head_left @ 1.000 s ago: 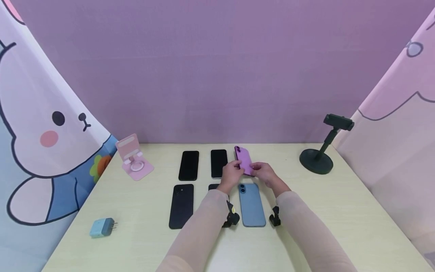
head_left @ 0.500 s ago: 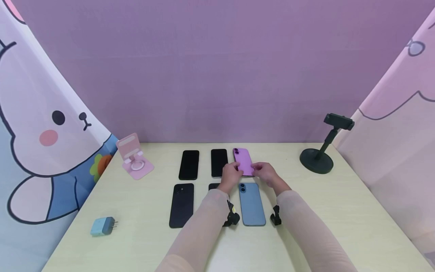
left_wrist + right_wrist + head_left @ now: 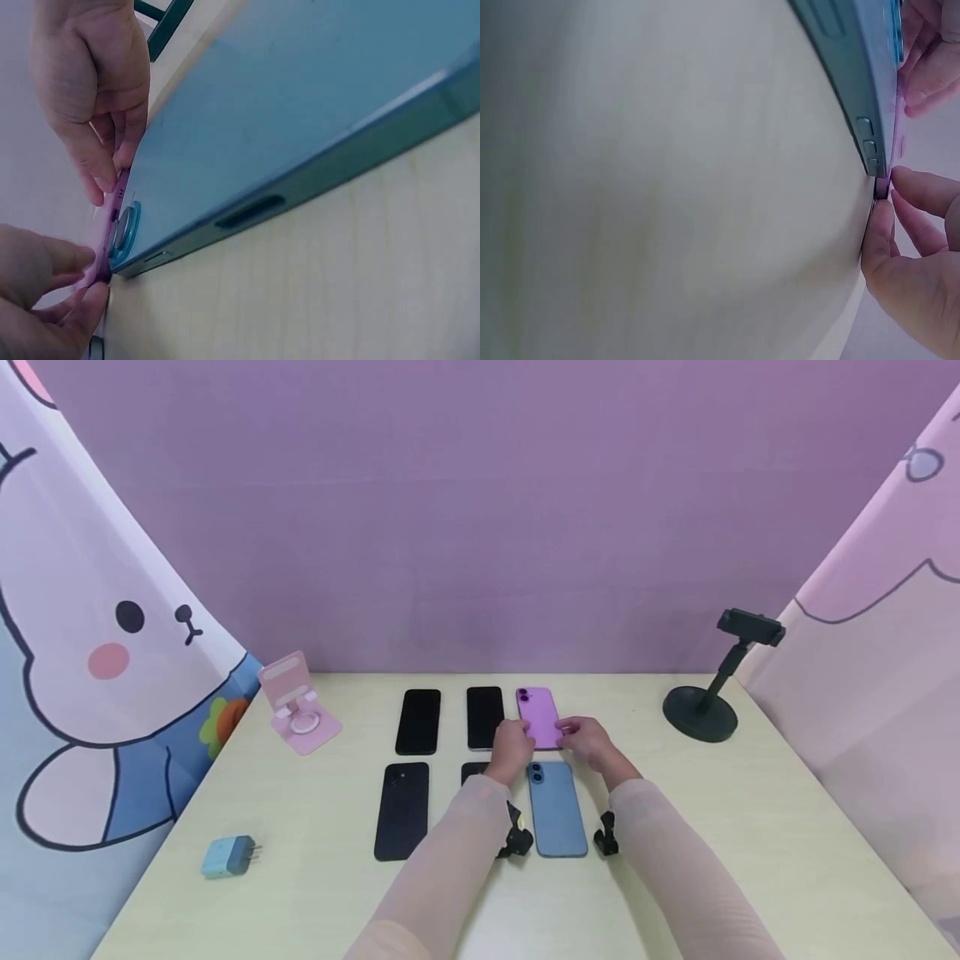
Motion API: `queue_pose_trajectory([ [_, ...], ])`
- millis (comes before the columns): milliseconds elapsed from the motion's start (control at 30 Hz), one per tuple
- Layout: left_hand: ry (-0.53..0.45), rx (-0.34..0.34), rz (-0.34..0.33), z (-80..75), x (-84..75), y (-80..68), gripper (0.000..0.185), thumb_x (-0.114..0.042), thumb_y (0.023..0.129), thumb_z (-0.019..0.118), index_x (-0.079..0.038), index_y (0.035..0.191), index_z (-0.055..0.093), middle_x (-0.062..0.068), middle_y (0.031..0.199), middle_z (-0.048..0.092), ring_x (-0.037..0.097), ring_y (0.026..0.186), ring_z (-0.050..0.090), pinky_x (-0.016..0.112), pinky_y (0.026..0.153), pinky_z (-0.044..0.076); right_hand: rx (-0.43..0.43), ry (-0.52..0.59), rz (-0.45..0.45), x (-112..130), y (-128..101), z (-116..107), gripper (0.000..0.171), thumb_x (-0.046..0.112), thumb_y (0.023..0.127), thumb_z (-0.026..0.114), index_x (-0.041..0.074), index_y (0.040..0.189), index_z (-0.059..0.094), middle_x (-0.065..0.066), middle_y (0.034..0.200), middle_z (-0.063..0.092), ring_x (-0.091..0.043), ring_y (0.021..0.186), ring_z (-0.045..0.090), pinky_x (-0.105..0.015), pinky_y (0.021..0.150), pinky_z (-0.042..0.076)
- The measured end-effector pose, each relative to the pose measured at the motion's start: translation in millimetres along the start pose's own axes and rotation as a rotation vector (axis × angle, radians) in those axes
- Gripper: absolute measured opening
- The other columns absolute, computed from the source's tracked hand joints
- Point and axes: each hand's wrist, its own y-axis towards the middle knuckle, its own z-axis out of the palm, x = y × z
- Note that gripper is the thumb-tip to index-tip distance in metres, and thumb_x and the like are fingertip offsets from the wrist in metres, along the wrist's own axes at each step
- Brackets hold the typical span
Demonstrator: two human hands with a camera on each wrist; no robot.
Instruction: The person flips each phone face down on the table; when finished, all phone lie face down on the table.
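Both hands pinch the purple phone [image 3: 538, 717] by its near corners: left hand [image 3: 512, 750], right hand [image 3: 587, 739]. It lies flat on the table [image 3: 750, 827], just behind the blue phone [image 3: 557, 808].

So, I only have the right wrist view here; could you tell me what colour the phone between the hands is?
Observer: The purple phone, back side up, in the far row.
Operator: Are both hands on it?
Observer: Yes, the left hand pinches its near left corner and the right hand its near right corner.
Operator: What lies left of it?
Observer: Two black phones, screens up.
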Motion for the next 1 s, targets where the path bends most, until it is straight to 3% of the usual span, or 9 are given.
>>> queue_pose_trajectory([
  [167,0.053,0.018,0.014,-6.9,-0.5,-1.6,0.031,-0.001,0.091,0.063,0.003,0.122,0.066,0.017,0.121,0.064,0.026,0.117,0.057,0.035,0.094,0.048,0.003,-0.011,-0.014,3,1,3,0.039,-0.003,0.09,0.061,-0.003,0.129,0.058,-0.022,0.12,0.057,-0.033,0.107,0.054,-0.041,0.091,0.048],
  [400,-0.056,0.064,0.055,-23.1,6.6,-5.8,0.035,-0.009,0.093,0.066,-0.002,0.128,0.063,0.012,0.118,0.063,0.024,0.107,0.06,0.029,0.083,0.052,-0.031,-0.025,-0.035,15,-10,9,0.041,0.002,0.092,0.061,-0.003,0.133,0.054,-0.026,0.127,0.052,-0.038,0.111,0.054,-0.044,0.091,0.048],
  [667,-0.126,-0.047,0.125,-53.2,35.3,-7.9,0.028,-0.006,0.092,0.065,0.001,0.12,0.066,0.013,0.101,0.059,0.026,0.094,0.059,0.037,0.081,0.051,-0.031,-0.023,-0.106,37,-19,33,0.04,0.008,0.094,0.061,0.001,0.133,0.056,-0.025,0.13,0.053,-0.038,0.115,0.052,-0.046,0.094,0.047],
  [867,-0.087,-0.131,0.071,-74.0,54.4,-11.1,0.024,-0.005,0.089,0.068,0.001,0.113,0.068,0.015,0.1,0.062,0.028,0.093,0.061,0.04,0.083,0.051,-0.024,-0.087,-0.16,45,-14,58,0.037,0.006,0.09,0.066,-0.001,0.126,0.061,-0.022,0.117,0.061,-0.033,0.1,0.061,-0.04,0.083,0.052],
  [1000,-0.076,-0.128,0.025,-82.2,57.9,-11.2,0.026,-0.006,0.089,0.068,-0.001,0.114,0.068,0.016,0.106,0.065,0.028,0.097,0.064,0.041,0.083,0.051,-0.014,-0.092,-0.141,50,-11,68,0.036,0.008,0.09,0.067,0.001,0.126,0.063,-0.018,0.114,0.062,-0.029,0.094,0.061,-0.038,0.077,0.052],
])
